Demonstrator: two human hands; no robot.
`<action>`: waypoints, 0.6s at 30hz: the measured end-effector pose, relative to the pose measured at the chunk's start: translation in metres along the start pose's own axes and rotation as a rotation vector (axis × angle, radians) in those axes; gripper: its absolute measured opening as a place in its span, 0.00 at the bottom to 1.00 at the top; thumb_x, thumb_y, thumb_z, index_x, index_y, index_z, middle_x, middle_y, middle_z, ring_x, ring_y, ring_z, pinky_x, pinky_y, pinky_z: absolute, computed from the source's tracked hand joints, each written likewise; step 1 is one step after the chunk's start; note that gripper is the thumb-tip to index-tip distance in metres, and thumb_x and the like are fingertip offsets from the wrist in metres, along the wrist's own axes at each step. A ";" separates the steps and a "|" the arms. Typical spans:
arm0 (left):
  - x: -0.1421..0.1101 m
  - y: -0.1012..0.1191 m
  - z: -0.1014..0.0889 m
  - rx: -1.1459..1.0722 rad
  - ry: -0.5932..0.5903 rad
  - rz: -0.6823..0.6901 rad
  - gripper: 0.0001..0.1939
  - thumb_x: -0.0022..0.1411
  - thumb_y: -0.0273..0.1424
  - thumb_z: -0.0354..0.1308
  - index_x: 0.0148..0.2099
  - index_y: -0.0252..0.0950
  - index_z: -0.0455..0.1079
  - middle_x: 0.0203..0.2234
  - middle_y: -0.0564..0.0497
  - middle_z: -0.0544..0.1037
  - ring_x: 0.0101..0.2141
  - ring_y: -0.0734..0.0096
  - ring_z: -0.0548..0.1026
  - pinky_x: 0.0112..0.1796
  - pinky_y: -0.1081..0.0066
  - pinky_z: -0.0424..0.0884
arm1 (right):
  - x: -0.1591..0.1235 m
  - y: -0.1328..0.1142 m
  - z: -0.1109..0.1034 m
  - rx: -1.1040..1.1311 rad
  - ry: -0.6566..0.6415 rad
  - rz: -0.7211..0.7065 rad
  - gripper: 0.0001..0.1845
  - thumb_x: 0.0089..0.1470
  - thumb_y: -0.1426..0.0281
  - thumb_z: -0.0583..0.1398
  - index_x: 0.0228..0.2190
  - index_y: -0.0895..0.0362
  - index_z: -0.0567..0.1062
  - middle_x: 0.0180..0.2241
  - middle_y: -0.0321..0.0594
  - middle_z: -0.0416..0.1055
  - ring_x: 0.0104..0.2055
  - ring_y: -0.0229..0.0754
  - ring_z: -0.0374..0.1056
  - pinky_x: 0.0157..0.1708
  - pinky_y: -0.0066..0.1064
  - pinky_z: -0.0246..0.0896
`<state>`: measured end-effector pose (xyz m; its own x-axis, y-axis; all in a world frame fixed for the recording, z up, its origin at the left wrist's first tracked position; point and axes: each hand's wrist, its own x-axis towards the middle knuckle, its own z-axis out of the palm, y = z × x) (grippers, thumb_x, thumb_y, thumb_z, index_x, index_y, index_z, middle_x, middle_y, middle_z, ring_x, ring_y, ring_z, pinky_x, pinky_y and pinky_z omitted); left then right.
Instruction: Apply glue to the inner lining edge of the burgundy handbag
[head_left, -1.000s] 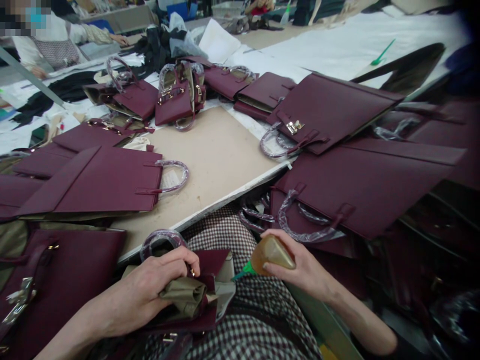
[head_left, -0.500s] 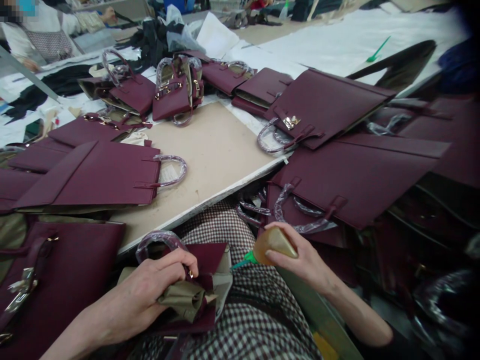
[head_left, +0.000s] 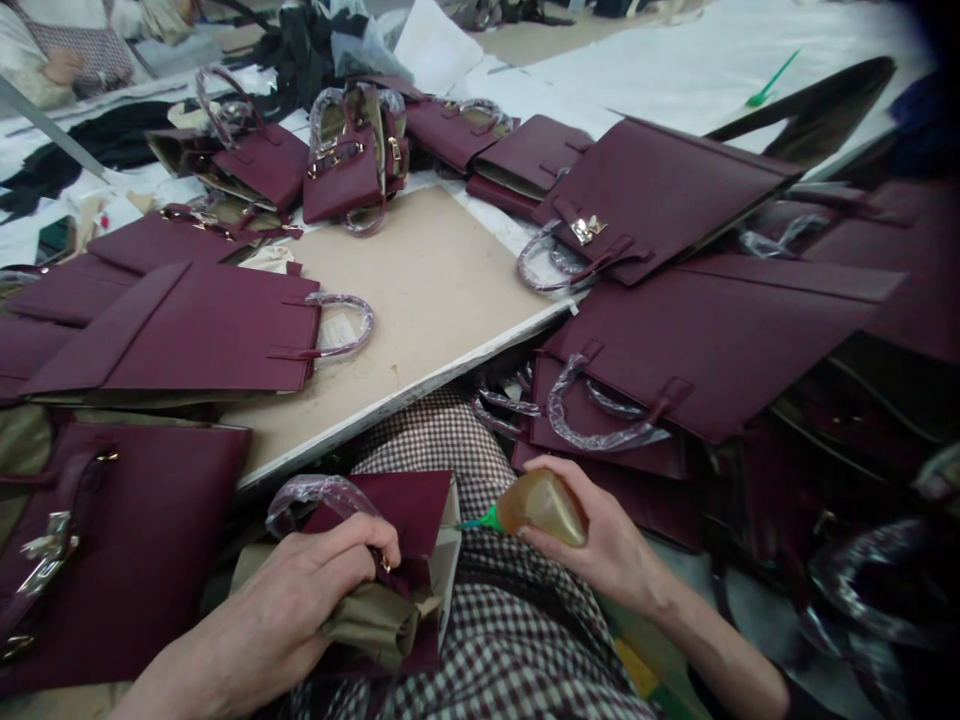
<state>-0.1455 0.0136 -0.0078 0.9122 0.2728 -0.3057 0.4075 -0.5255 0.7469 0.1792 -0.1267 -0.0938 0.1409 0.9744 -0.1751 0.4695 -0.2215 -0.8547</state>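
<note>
On my lap lies a small burgundy handbag (head_left: 409,505), its open end facing right and its handle wrapped in clear plastic. My left hand (head_left: 315,590) grips the bag near its upper edge, with olive lining (head_left: 375,622) bunched under the fingers. In my right hand (head_left: 600,540) is a squeeze bottle (head_left: 546,508) of amber liquid, lying on its side. Its thin green nozzle (head_left: 480,520) points left, the tip right at the pale inner edge of the bag. Whether liquid is coming out I cannot tell.
A tan board (head_left: 420,270) lies on the table before me. Several burgundy handbags surround it, including one with a handle (head_left: 172,330) at left and one with a gold clasp (head_left: 660,200) at right. Another green nozzle (head_left: 772,80) lies on white sheeting. A person's hand (head_left: 64,65) shows far left.
My right hand has brought the bottle slightly left and levelled it, so the nozzle tip meets the bag's edge. The bag end has turned a little; the view has shifted slightly.
</note>
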 end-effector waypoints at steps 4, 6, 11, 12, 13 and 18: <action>0.002 0.000 0.000 0.005 0.002 0.020 0.31 0.53 0.11 0.42 0.52 0.47 0.59 0.56 0.58 0.68 0.56 0.77 0.67 0.53 0.77 0.62 | 0.006 -0.004 0.000 0.032 -0.049 0.051 0.30 0.56 0.56 0.66 0.54 0.47 0.62 0.45 0.35 0.71 0.43 0.44 0.68 0.45 0.37 0.64; 0.002 0.000 0.000 0.009 0.007 0.029 0.31 0.51 0.11 0.42 0.52 0.47 0.59 0.56 0.57 0.69 0.56 0.76 0.68 0.52 0.76 0.63 | 0.010 -0.005 -0.001 0.082 -0.062 0.117 0.29 0.55 0.55 0.67 0.53 0.49 0.63 0.43 0.35 0.71 0.42 0.45 0.68 0.43 0.37 0.63; 0.002 -0.002 0.000 0.010 0.009 0.037 0.34 0.46 0.12 0.42 0.52 0.46 0.60 0.55 0.56 0.70 0.55 0.74 0.69 0.52 0.75 0.65 | 0.015 0.000 -0.004 0.195 -0.036 0.221 0.31 0.52 0.52 0.66 0.52 0.51 0.65 0.42 0.36 0.71 0.42 0.47 0.68 0.44 0.38 0.64; 0.002 -0.003 0.000 0.013 0.013 0.035 0.33 0.46 0.12 0.42 0.52 0.45 0.61 0.55 0.56 0.70 0.55 0.74 0.69 0.51 0.75 0.65 | 0.016 0.001 -0.004 0.213 -0.016 0.228 0.30 0.52 0.52 0.66 0.51 0.51 0.65 0.42 0.36 0.71 0.43 0.48 0.68 0.45 0.38 0.64; 0.003 -0.003 0.000 0.015 0.016 0.033 0.33 0.47 0.12 0.42 0.52 0.45 0.61 0.55 0.56 0.70 0.55 0.73 0.69 0.51 0.75 0.66 | 0.016 0.003 -0.004 0.232 0.007 0.234 0.30 0.53 0.51 0.66 0.51 0.51 0.66 0.42 0.36 0.71 0.43 0.47 0.68 0.45 0.38 0.63; 0.006 -0.004 -0.002 0.010 0.023 0.042 0.35 0.44 0.11 0.42 0.52 0.45 0.60 0.55 0.56 0.70 0.55 0.74 0.69 0.52 0.75 0.65 | 0.018 0.006 -0.002 0.254 0.059 0.252 0.31 0.53 0.49 0.67 0.51 0.50 0.66 0.42 0.35 0.71 0.43 0.47 0.68 0.44 0.38 0.64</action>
<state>-0.1423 0.0187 -0.0119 0.9275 0.2682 -0.2605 0.3690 -0.5446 0.7531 0.1863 -0.1111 -0.1012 0.2785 0.8850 -0.3731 0.1832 -0.4303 -0.8839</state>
